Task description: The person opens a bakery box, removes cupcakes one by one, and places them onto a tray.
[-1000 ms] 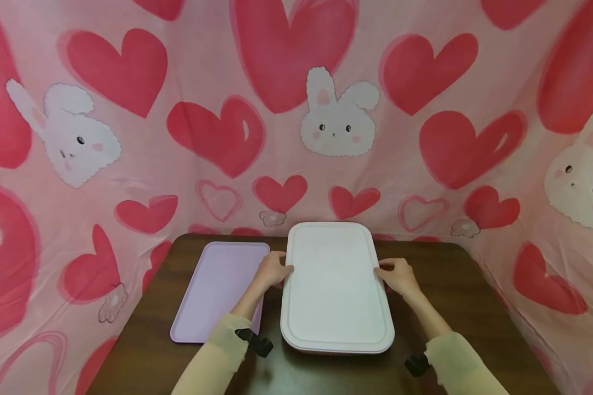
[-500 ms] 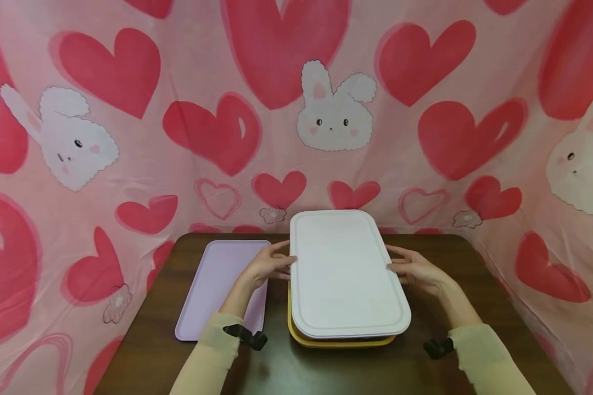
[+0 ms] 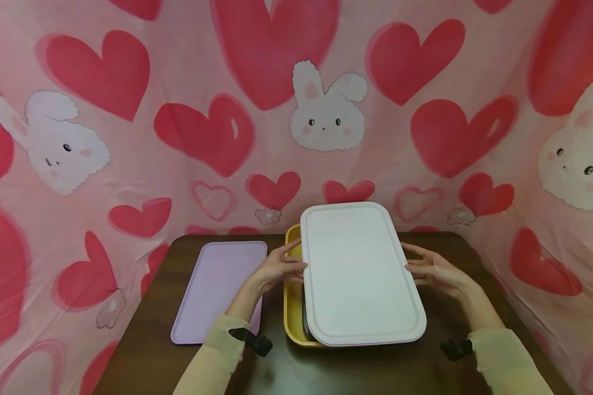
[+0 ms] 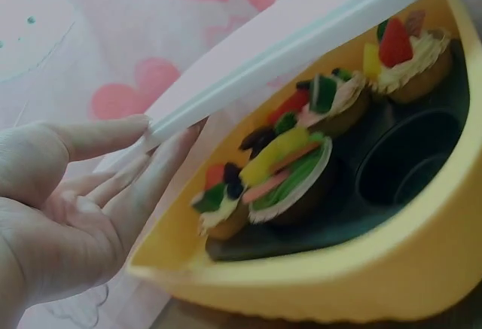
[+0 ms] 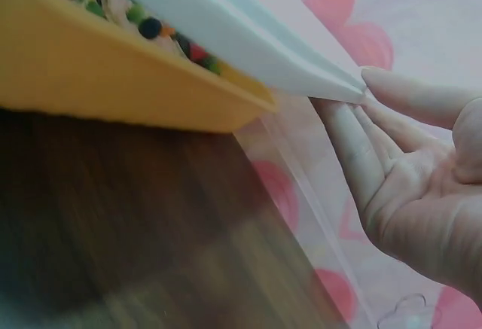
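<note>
The lifted white lid (image 3: pixel 363 271) uncovers the yellow tray's (image 3: pixel 292 307) left strip; the purple tray (image 3: pixel 217 288) occupies the desk (image 3: pixel 143 356) left.

Head view was bright, evenly lit, sharp; backdrop bowed w/ wide-angle distortion twd edges. Soft shadow under the white lid (image 3: pixel 363 274). Wrist views softer: table (image 5: pixel 113 223) motion-blurred, left hand (image 4: pixel 68 201) overexposed, near yellow rim out of focus.
</note>
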The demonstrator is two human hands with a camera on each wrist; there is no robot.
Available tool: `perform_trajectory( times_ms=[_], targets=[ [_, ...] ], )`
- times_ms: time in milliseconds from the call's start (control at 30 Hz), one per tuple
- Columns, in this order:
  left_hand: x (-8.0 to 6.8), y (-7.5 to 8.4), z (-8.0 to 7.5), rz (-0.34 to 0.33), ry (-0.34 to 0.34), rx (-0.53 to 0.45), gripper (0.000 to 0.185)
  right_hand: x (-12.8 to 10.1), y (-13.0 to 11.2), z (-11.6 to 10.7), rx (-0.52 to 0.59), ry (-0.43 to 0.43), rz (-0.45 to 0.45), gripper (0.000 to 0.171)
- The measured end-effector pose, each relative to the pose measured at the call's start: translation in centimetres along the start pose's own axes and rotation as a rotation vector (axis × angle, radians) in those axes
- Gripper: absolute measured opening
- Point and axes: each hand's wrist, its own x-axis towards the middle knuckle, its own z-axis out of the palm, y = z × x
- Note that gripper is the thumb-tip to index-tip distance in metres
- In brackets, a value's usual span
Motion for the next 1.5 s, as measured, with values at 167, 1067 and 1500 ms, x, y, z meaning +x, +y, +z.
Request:
perform_trajectory(
  times_ms=[167,1067,1500],
  targets=[
    [0.4,-0.1,1.6,0.004,-0.018,0.011,0.075,-1.5,0.3,-1.1,-0.045,0.027,0.008,0.064],
    [4.4,-2.3,12.9,0.160,-0.009,0.245,0.082,-10.4,2.1,-5.1,-0.159,0.308,0.057,0.057],
    [4.9,-3.2,16.2,0.448,-0.012,0.800,0.049,-11.3,2.4,-4.2,-0.826,0.667,0.132,0.064]
  ],
)
